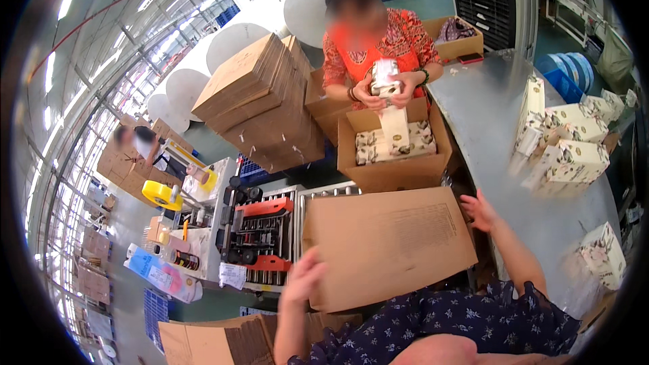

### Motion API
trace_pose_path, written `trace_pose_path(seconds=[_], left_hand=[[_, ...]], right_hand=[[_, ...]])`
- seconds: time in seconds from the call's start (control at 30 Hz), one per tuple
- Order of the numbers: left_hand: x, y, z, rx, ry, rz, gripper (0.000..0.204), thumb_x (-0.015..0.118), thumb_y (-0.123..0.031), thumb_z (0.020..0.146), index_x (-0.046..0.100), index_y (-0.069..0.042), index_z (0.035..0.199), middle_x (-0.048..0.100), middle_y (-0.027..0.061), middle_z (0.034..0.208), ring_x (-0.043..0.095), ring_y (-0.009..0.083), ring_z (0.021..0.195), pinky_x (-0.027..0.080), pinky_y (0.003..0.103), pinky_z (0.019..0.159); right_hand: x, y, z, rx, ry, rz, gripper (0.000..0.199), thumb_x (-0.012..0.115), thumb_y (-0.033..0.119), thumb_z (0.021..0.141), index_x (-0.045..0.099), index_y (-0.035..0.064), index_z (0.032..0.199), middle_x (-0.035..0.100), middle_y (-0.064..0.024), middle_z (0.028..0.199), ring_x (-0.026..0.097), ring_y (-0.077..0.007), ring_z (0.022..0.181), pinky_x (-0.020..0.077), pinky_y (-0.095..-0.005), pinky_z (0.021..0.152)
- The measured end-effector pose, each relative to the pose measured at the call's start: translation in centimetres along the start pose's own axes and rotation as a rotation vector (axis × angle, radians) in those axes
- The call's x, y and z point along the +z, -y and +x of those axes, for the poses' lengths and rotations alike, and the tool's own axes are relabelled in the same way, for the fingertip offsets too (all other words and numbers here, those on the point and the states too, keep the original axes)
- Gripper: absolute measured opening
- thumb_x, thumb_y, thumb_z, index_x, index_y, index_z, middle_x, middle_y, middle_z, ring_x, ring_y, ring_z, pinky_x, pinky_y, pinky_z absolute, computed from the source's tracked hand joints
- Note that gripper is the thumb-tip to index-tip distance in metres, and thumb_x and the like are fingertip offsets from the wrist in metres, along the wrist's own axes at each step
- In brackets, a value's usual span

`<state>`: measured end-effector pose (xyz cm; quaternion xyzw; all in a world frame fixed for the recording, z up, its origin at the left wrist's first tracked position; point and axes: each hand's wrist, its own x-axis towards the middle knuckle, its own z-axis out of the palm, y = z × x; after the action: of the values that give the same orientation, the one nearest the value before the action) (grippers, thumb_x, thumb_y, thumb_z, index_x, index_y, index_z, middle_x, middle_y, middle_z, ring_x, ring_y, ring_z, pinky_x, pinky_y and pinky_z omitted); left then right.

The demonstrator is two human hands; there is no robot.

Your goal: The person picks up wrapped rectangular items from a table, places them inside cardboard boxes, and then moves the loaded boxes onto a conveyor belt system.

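Note:
A brown cardboard box lies in front of me on the roller conveyor, a broad printed panel facing up. My right hand is at its right edge, fingers spread and holding nothing. My left hand is by its left edge, slightly blurred, with the fingers apart; whether it touches the cardboard is unclear. Beyond, an open carton contains white floral-printed packs. A co-worker in an orange patterned top holds further floral packs above that carton with both hands.
A metal table on the right bears several floral packs. On the left, a red-and-black carton-sealing machine adjoins the rollers, near a yellow tape roll. Stacked flat cartons stand behind; more cardboard lies at lower left.

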<state>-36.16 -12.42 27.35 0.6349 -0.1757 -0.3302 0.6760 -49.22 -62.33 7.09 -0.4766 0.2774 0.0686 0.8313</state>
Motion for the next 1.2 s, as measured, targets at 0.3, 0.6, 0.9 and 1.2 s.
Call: trace_pose_path(seconds=[0.3,0.6,0.9,1.2], left_hand=[[3.5,10.7,4.1,-0.125,-0.543,1.522,0.104,0.071,-0.05,0.085,0.017,0.01,0.15,0.006,0.0374,0.157,0.006,0.0549,0.146,0.024,0.076,0.103],[-21.2,21.0,8.2,-0.011,-0.354,0.288,0.033,0.062,-0.005,0.094,0.051,0.006,0.124,0.067,0.0182,0.114,0.066,0.0251,0.1,0.053,0.037,0.087],[-16.0,37.2,10.4,-0.331,-0.613,0.679,0.063,0.035,-0.05,0.105,0.06,0.005,0.123,0.065,0.0248,0.12,0.059,0.0393,0.117,0.046,0.045,0.099],[-14.3,27.8,19.6,-0.493,-0.793,0.921,0.067,0.046,-0.055,0.099,0.063,0.009,0.104,0.067,0.0284,0.107,0.064,0.0433,0.101,0.051,0.051,0.086]], right_hand=[[9.6,-2.7,-0.3,-0.098,-0.363,-1.061,0.085,0.078,0.032,0.08,0.037,-0.0031,0.146,0.062,-0.0262,0.127,0.061,-0.0357,0.116,0.0465,-0.0377,0.1],[1.7,-3.4,6.1,-0.15,-0.111,-0.35,0.033,0.076,0.018,0.085,0.064,0.0023,0.112,0.069,-0.0108,0.107,0.068,-0.0253,0.095,0.0555,-0.0432,0.079],[2.2,-15.1,3.9,-0.023,-0.548,-1.397,0.045,0.048,0.008,0.085,0.059,0.0111,0.128,0.054,-0.0271,0.132,0.064,-0.0428,0.107,0.0535,-0.0523,0.09],[-4.1,-0.6,6.2,-0.065,-0.154,-1.244,0.088,0.048,0.058,0.097,0.024,-0.0059,0.152,0.029,-0.0271,0.156,0.033,-0.0357,0.143,0.0269,-0.0402,0.119]])
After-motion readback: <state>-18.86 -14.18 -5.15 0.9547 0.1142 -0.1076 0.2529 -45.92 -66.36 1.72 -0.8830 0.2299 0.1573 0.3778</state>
